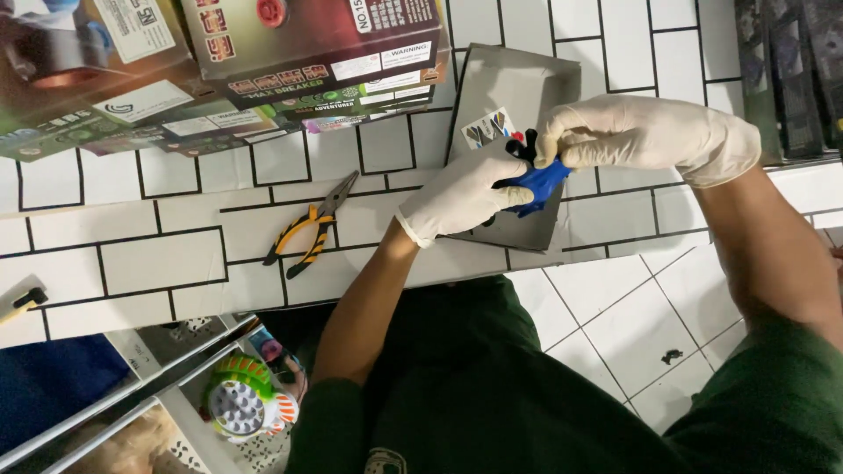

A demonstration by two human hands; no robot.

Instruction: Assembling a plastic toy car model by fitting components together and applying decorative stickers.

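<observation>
Your left hand [461, 197] and right hand [645, 136] both pinch the blue toy piece [537, 184] in their grip, right of the pliers [312, 226].

I see my gloved left hand [461, 195] and gloved right hand [637, 136] meeting fingertip to fingertip above the grey box [518, 96], both pinched closed, forearms bare.

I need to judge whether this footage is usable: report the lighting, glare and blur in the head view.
Head view: lighting even and bright on the white tiled counter; both gloved hands, left and right, sharp enough, the blue object between them slightly soft; mild sheen on the grey box; toy at bottom dimmer.
</observation>
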